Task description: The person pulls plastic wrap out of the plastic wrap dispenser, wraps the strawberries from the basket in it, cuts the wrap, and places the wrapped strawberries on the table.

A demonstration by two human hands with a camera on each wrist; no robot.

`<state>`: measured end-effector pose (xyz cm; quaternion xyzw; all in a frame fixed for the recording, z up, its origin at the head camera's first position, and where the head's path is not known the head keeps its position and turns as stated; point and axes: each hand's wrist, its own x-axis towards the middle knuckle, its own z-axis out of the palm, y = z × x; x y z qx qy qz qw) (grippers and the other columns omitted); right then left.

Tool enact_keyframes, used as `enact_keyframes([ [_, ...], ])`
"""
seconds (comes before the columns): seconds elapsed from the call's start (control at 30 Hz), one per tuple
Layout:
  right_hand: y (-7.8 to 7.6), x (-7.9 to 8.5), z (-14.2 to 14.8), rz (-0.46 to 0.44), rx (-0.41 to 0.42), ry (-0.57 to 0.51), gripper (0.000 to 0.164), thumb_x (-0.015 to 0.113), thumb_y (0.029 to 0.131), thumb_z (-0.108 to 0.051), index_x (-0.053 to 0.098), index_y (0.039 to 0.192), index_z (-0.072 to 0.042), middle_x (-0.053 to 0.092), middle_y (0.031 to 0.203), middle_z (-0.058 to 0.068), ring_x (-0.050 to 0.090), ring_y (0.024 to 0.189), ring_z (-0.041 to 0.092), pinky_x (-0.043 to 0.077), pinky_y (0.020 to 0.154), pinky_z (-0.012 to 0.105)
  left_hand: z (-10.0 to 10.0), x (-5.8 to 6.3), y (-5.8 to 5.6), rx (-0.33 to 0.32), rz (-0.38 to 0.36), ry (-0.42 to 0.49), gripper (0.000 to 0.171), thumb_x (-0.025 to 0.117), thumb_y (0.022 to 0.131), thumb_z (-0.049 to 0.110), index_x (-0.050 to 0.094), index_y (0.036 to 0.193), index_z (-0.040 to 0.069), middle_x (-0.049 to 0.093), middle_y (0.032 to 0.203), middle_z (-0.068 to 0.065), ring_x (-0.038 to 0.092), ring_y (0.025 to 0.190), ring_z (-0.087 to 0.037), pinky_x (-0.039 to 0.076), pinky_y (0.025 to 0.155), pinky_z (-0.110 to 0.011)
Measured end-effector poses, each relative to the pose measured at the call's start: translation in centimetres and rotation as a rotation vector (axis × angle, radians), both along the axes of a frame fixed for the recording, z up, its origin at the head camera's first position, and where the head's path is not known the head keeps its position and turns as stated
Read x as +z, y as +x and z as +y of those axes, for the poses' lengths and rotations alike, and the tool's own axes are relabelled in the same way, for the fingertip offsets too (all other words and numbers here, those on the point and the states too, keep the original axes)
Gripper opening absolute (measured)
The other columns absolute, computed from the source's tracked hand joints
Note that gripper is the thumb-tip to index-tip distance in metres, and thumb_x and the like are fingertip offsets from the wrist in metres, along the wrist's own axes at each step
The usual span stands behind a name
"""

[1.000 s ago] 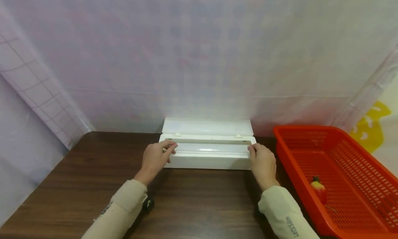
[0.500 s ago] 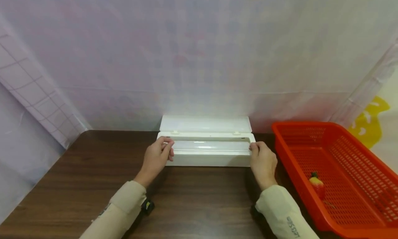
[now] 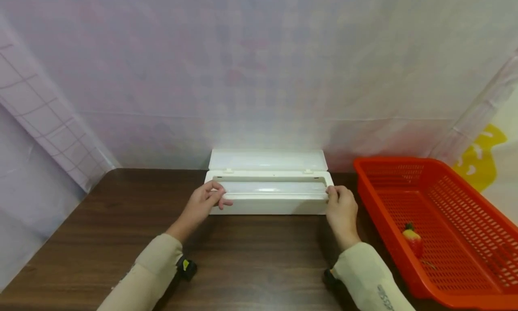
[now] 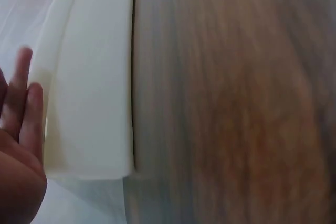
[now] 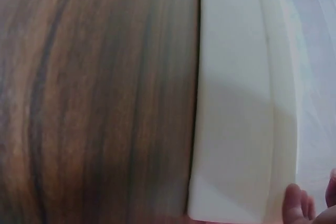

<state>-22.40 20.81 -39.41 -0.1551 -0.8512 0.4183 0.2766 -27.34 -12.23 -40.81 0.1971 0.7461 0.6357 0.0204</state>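
A long white cling film dispenser [image 3: 269,206] stands at the table's back edge with its hinged lid [image 3: 268,159] raised against the wall. Inside lies a glossy roll of clear cling film [image 3: 270,187]. My left hand [image 3: 202,201] is at the dispenser's left end, thumb and index finger pinching at the film's edge and the lower fingers stretched out over the front. At the right end my right hand [image 3: 342,210] pinches with thumb and curled fingers at the other end of the film. The left wrist view shows the outstretched fingers [image 4: 32,114] beside the white wall; fingertips [image 5: 294,203] reach the right end.
A red plastic basket [image 3: 384,228] stands to the right, holding a strawberry-like red and yellow fruit [image 3: 413,243] with a green top. The dark wooden table [image 3: 259,266] stretches in front of the dispenser. A sheet-covered wall [image 3: 267,77] rises right behind it.
The left hand's lower fingers have stretched out over the dispenser's front, and its wrist has dropped slightly. My right hand has barely moved. The view has tilted a little, shifting the scene slightly upward.
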Motion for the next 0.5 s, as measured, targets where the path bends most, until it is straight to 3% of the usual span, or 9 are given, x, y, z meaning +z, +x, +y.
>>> enact_keyframes([
  [0.13, 0.3, 0.4, -0.2, -0.043, 0.051, -0.053, 0.031, 0.041, 0.101, -0.018, 0.061, 0.095, 0.006, 0.052, 0.1, 0.024, 0.053, 0.095, 0.037, 0.041, 0.08, 0.04, -0.8, 0.0, -0.1, -0.109, -0.025, 0.014, 0.014, 0.049, 0.099, 0.02, 0.05, 0.09, 0.009, 0.049, 0.053, 0.008, 0.072, 0.084, -0.008, 0.045, 0.072, -0.019],
  [0.23, 0.7, 0.8, -0.3, -0.077, 0.102, -0.102, 0.034, 0.036, 0.102, -0.017, 0.056, 0.096, 0.009, 0.048, 0.106, 0.026, 0.049, 0.1, 0.038, 0.039, 0.087, 0.044, -1.4, 0.1, -0.2, -0.213, -0.034, 0.003, 0.014, 0.047, 0.1, 0.021, 0.051, 0.089, 0.014, 0.057, 0.062, 0.007, 0.07, 0.095, -0.006, 0.044, 0.082, -0.019],
  [0.3, 1.0, 1.1, -0.2, -0.101, 0.133, -0.146, 0.034, 0.033, 0.102, -0.017, 0.054, 0.098, 0.01, 0.046, 0.109, 0.026, 0.046, 0.102, 0.037, 0.037, 0.09, 0.045, -1.8, 0.0, -0.2, -0.287, -0.034, -0.004, 0.013, 0.046, 0.101, 0.02, 0.052, 0.091, 0.015, 0.062, 0.073, 0.005, 0.067, 0.104, -0.006, 0.041, 0.096, -0.024],
  [0.37, 1.2, 1.3, -0.2, -0.117, 0.15, -0.201, 0.034, 0.032, 0.102, -0.017, 0.052, 0.1, 0.01, 0.044, 0.111, 0.024, 0.043, 0.103, 0.035, 0.034, 0.092, 0.044, -2.0, 0.0, -0.2, -0.342, -0.036, -0.013, 0.012, 0.045, 0.101, 0.019, 0.052, 0.091, 0.015, 0.065, 0.082, 0.003, 0.064, 0.11, -0.007, 0.036, 0.103, -0.029],
  [0.5, 1.3, 1.4, -0.3, -0.102, 0.17, -0.36, 0.03, 0.033, 0.102, -0.016, 0.049, 0.098, 0.009, 0.043, 0.09, 0.015, 0.042, 0.09, 0.028, 0.036, 0.084, 0.037, -2.5, -0.1, -0.1, -0.37, -0.035, -0.038, 0.013, 0.045, 0.101, 0.019, 0.052, 0.091, 0.014, 0.067, 0.088, 0.0, 0.065, 0.109, -0.01, 0.039, 0.102, -0.032],
])
